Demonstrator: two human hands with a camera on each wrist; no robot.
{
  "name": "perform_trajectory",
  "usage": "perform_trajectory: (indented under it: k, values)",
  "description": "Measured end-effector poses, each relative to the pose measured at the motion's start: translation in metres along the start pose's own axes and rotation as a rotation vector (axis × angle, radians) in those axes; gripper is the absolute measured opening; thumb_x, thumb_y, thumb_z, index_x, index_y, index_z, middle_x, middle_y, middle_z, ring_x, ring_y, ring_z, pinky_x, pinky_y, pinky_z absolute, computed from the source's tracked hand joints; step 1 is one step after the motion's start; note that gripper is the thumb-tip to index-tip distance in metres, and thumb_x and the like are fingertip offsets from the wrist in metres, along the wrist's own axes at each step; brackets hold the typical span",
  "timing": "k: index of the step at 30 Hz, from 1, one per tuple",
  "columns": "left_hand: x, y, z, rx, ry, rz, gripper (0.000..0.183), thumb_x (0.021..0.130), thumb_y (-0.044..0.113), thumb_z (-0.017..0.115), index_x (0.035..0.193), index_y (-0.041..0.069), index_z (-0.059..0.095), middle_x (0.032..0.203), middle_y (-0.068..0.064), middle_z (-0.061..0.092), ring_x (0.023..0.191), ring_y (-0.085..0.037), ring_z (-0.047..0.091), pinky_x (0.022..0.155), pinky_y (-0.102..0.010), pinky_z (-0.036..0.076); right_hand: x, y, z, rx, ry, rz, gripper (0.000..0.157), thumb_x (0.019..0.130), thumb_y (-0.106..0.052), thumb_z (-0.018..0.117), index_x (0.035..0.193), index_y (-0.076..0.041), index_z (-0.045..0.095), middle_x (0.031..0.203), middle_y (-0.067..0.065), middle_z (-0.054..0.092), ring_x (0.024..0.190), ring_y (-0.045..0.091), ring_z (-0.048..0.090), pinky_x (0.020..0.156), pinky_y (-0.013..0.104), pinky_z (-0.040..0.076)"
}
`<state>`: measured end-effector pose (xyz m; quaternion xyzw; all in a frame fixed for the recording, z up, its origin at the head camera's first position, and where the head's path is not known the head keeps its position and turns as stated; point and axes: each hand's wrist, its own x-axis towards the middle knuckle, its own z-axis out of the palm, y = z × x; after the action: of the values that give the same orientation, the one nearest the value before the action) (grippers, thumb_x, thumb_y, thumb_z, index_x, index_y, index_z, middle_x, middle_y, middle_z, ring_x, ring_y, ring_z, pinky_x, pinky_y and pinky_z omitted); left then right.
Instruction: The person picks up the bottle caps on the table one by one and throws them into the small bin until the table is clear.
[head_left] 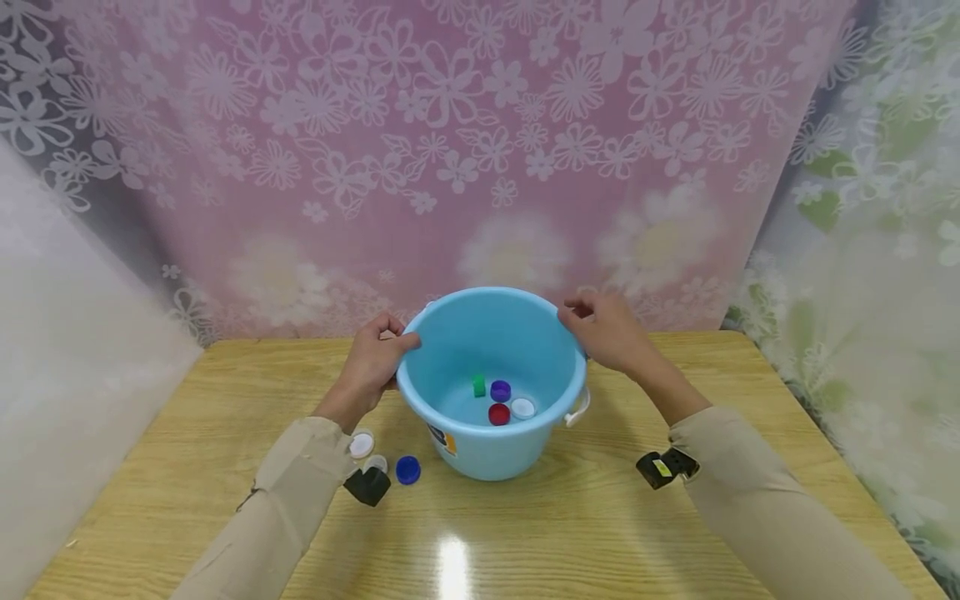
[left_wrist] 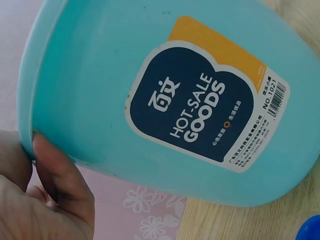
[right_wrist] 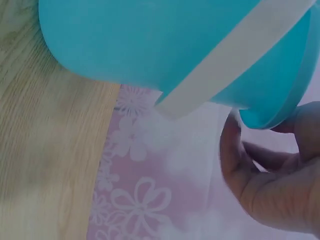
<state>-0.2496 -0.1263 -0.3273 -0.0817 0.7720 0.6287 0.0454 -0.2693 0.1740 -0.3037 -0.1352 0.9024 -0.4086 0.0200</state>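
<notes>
A light blue bucket [head_left: 489, 457] stands on the table, its opening tipped toward the head camera. My left hand [head_left: 372, 360] grips its left rim, thumb over the edge and fingers outside. At the right rim, my right hand [head_left: 609, 327] pinches the edge; the right wrist view shows curled fingers [right_wrist: 231, 145] against the wall under the lip. Inside on the bottom lie a green cap [head_left: 479, 386], a purple cap [head_left: 500, 390], a red cap [head_left: 498, 414] and a white cap [head_left: 522, 408]. A dark blue label [left_wrist: 180, 105] marks the bucket's outer wall.
Left of the bucket, a blue cap [head_left: 408, 470] and two white caps, one the upper white cap [head_left: 362, 444], lie on the wooden table [head_left: 570, 542] near my left sleeve. A white handle [right_wrist: 220, 62] hangs along the bucket's right side. A pink flowered curtain [head_left: 450, 208] hangs behind.
</notes>
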Motion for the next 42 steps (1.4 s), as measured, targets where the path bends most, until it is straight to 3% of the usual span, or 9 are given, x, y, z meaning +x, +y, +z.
perform_trajectory:
  k: [5, 13, 17, 23, 27, 33, 42]
  values:
    - [0.000, 0.000, 0.001, -0.010, -0.006, -0.004, 0.013, 0.091, 0.011, 0.057, 0.095, 0.006, 0.046, 0.094, -0.026, 0.059, 0.069, -0.033, 0.068, 0.046, -0.030, 0.052, -0.003, 0.003, -0.001, 0.150, -0.090, 0.081, 0.035, 0.101, -0.025, 0.048, 0.124, 0.001, 0.056, 0.106, 0.022, 0.059, 0.075, 0.027, 0.067, 0.059, 0.037, 0.057]
    - [0.000, -0.001, -0.002, -0.005, -0.017, -0.006, 0.014, 0.091, 0.011, 0.057, 0.095, 0.006, 0.044, 0.099, -0.028, 0.059, 0.064, -0.028, 0.067, 0.046, -0.030, 0.052, -0.003, 0.003, 0.007, 0.183, -0.132, 0.097, 0.034, 0.103, -0.029, 0.043, 0.110, 0.003, 0.053, 0.094, 0.022, 0.056, 0.072, 0.031, 0.066, 0.057, 0.040, 0.057]
    - [0.000, 0.000, -0.003, 0.000, -0.022, -0.010, 0.014, 0.091, 0.012, 0.057, 0.095, 0.006, 0.044, 0.099, -0.026, 0.059, 0.065, -0.029, 0.068, 0.046, -0.029, 0.052, -0.004, 0.006, 0.008, 0.303, -0.125, 0.126, 0.036, 0.102, -0.030, 0.045, 0.114, 0.003, 0.054, 0.099, 0.023, 0.056, 0.077, 0.034, 0.066, 0.059, 0.042, 0.057]
    - [0.000, -0.001, -0.002, 0.003, -0.020, -0.017, 0.015, 0.092, 0.013, 0.057, 0.096, 0.007, 0.044, 0.098, -0.023, 0.058, 0.067, -0.029, 0.067, 0.048, -0.030, 0.053, 0.001, 0.015, 0.002, 0.562, -0.222, 0.259, 0.043, 0.100, -0.032, 0.050, 0.128, 0.002, 0.048, 0.108, 0.021, 0.054, 0.087, 0.030, 0.065, 0.069, 0.041, 0.057]
    - [0.000, -0.002, -0.002, 0.001, -0.019, -0.021, 0.016, 0.091, 0.013, 0.057, 0.097, 0.006, 0.044, 0.097, -0.022, 0.057, 0.065, -0.027, 0.067, 0.048, -0.030, 0.053, 0.004, 0.019, -0.002, 0.661, -0.259, 0.333, 0.048, 0.098, -0.033, 0.054, 0.134, -0.002, 0.044, 0.113, 0.017, 0.053, 0.092, 0.029, 0.065, 0.075, 0.042, 0.056]
    - [0.000, -0.001, -0.003, 0.003, -0.015, -0.012, 0.015, 0.091, 0.013, 0.057, 0.097, 0.006, 0.045, 0.094, -0.021, 0.056, 0.066, -0.028, 0.067, 0.047, -0.029, 0.052, 0.008, 0.026, -0.008, 0.740, -0.340, 0.336, 0.041, 0.099, -0.026, 0.054, 0.132, -0.004, 0.045, 0.116, 0.014, 0.050, 0.097, 0.026, 0.062, 0.082, 0.045, 0.053]
    - [0.000, 0.000, -0.002, 0.001, -0.003, -0.013, 0.016, 0.090, 0.013, 0.059, 0.097, 0.006, 0.047, 0.094, -0.019, 0.057, 0.072, -0.031, 0.068, 0.050, -0.031, 0.054, 0.005, 0.024, -0.018, 0.731, -0.404, 0.326, 0.047, 0.097, -0.015, 0.057, 0.139, -0.001, 0.042, 0.123, 0.013, 0.049, 0.103, 0.028, 0.062, 0.085, 0.045, 0.051]
